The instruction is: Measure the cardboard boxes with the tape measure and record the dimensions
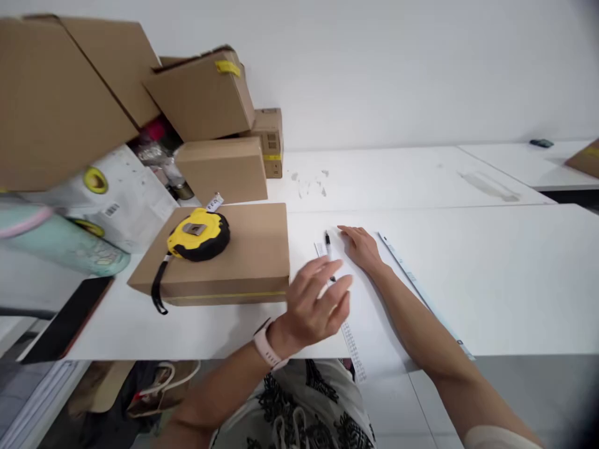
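My left hand (pixel 318 302), wearing a pale pink watch band (pixel 267 346), hovers above the table's front part with its fingers loosely bent and apart. Behind its fingers lies a pen (pixel 327 239) with a black end; part of it is hidden by the hand. A white ruler (pixel 353 352) with printed marks runs out from beneath the hand and past the table edge. Flat on the white table, my right hand (pixel 361 248) rests with fingers stretched, just right of the pen. Along my right forearm lies a long thin light-blue strip (pixel 412 277).
On the left, a yellow and black tape measure (pixel 199 234) sits on a flat cardboard box (pixel 253 249). Several cardboard boxes (pixel 201 93) are stacked behind it. A mint-green bottle (pixel 70 240) and a dark flat case (pixel 70 318) are at far left. A small dark object (pixel 541 143) lies far right.
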{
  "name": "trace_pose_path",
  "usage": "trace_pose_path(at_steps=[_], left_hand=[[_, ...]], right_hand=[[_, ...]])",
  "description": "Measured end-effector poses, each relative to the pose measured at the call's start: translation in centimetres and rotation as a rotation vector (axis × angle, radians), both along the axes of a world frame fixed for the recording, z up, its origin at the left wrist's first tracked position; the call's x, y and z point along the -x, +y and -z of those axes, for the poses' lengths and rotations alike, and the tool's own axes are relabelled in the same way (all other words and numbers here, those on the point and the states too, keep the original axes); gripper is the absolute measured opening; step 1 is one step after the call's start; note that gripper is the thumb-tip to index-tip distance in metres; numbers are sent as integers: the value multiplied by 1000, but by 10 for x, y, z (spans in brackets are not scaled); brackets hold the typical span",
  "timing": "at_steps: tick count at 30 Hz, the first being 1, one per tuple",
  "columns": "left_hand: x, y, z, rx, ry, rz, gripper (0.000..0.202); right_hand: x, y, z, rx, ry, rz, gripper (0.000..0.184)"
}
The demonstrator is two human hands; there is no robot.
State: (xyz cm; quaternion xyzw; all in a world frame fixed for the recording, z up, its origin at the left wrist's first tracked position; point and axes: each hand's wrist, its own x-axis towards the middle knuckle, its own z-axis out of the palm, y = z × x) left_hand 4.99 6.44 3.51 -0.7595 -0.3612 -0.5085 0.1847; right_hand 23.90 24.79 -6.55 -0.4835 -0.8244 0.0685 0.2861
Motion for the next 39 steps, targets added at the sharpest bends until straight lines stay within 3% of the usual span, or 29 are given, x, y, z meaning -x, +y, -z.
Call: trace_pose_path(at_steps=[4,5,7,9,11,14,17,19,22,26,28,30,33,39], left_hand=[[72,-30,-51,-141,-195,-493,38],[92,-33,-57,-99,-224,-582,43],[126,-35,-64,159,-270,-705,67],[147,-33,-65,436,-350,-755,88],[154,-30,-63,602,-382,-760,96],[152,-23,-62,617,-367,-780,84],[150,-16,-62,528,-415,-816,69],[153,-17,-60,465,-499,-750,66],[154,-34,-59,426,-720,-441,67],[140,-80,-61,657,-1090,171,63],[129,-102,-64,795,-1240,346,55],[121,-119,-67,908,-1365,374,50],[119,-131,-69,1010,-1499,275,47],[142,-119,-83,933,-1499,104,35]], right_hand=[[1,4,5,-26,-9,18,46],[2,4,6,-31,-8,19,44],[4,4,6,-37,-6,24,41],[5,3,5,-39,-1,33,40],[6,2,4,-59,12,53,41],[8,-2,-1,-104,53,86,40],[15,-13,-20,-112,142,74,38],[25,-28,-45,-110,280,56,37],[45,-65,-95,9,593,-69,34],[70,-129,-157,567,786,-437,48],[78,-155,-173,696,784,-593,54],[82,-174,-180,715,779,-675,55],[86,-188,-181,743,784,-699,44],[104,-183,-182,928,843,-652,29]])
